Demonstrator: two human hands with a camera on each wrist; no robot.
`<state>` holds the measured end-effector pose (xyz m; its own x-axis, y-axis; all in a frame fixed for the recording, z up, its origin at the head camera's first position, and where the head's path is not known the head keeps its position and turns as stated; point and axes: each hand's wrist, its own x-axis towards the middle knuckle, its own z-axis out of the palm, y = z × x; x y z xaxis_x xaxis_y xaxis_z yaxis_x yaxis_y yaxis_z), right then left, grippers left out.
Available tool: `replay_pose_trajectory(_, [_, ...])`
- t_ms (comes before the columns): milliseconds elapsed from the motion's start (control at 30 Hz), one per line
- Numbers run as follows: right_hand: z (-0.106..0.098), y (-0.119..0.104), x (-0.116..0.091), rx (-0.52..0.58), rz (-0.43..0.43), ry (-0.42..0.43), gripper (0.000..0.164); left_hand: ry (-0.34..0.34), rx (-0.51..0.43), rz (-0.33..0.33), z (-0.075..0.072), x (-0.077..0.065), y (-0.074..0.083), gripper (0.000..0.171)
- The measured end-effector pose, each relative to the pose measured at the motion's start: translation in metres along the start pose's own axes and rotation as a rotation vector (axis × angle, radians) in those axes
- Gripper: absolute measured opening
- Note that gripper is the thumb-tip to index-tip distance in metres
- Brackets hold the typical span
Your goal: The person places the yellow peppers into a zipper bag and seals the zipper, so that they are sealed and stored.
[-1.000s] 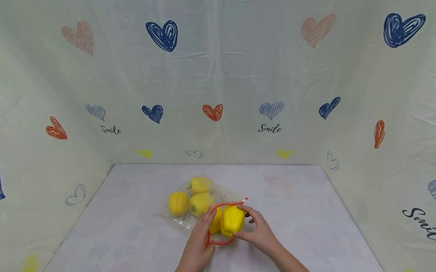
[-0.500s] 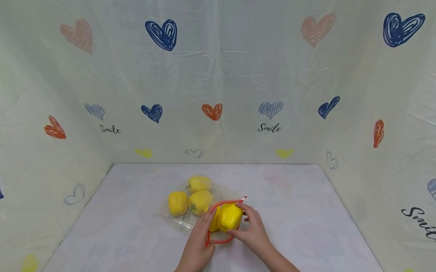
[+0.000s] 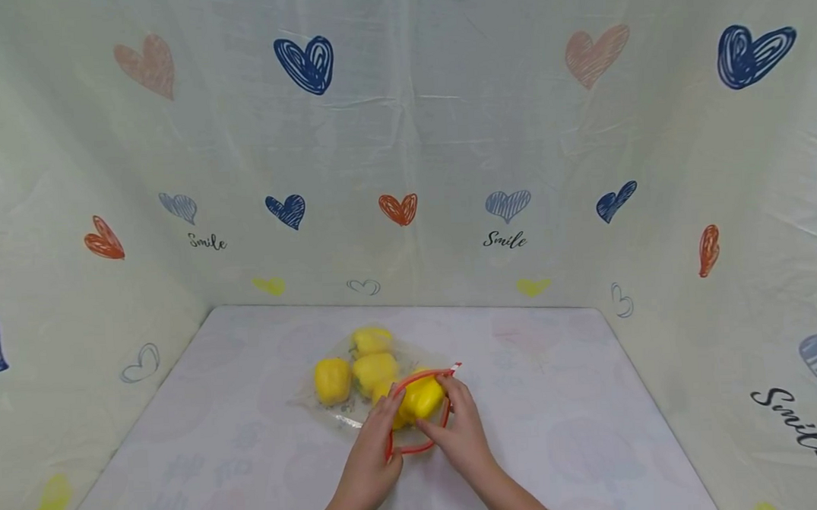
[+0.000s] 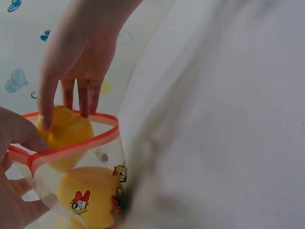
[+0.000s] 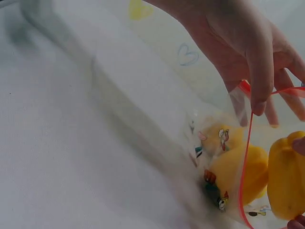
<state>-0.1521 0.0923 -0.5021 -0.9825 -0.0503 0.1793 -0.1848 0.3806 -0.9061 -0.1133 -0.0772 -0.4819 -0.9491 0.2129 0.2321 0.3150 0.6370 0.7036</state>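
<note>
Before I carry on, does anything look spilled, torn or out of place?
Nothing stands out: the yellow bell peppers look whole, the clear bag shows no visible tear, and the right hand holds one pepper at the bag's mouth.

From here I count five yellow peppers [image 3: 333, 381] and one clear bag [image 3: 417, 376]. I see one left hand [image 3: 373, 445], one right hand [image 3: 464, 433], one table [image 3: 546, 431].

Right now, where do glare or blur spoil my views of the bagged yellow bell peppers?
Head: fairly even light, a white glint on the red-rimmed clear plastic bag; left wrist: a blurred greyish band crosses the white tabletop, while the held yellow bell pepper reads clearly; right wrist: a similar smear softens the bag's lower left.
</note>
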Motion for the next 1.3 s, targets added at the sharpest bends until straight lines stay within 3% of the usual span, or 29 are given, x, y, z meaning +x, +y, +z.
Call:
replay_pose_trajectory(200, [0.010, -0.003, -0.001, 0.022, 0.024, 0.063, 0.075, -0.003, -0.001, -0.029, 0.000, 0.000, 0.002, 0.087])
replay_pose_trajectory(600, [0.030, 0.001, 0.001, 0.038, 0.004, 0.227, 0.067, 0.033, 0.006, -0.003, 0.001, 0.001, 0.001, 0.088])
replay_pose_trajectory(933, [0.033, -0.002, 0.009, -0.144, 0.023, 0.338, 0.066, 0.043, 0.002, 0.008, 0.001, 0.001, 0.000, 0.088])
replay_pose_trajectory(1100, [0.031, -0.006, 0.016, -0.194, 0.055, 0.320, 0.055, 0.049, 0.011, 0.011, 0.001, 0.001, 0.001, 0.088])
replay_pose_trajectory(1300, [0.031, -0.010, 0.022, -0.123, 0.154, 0.268, 0.045, 0.053, 0.029, 0.009, 0.001, 0.002, 0.001, 0.085])
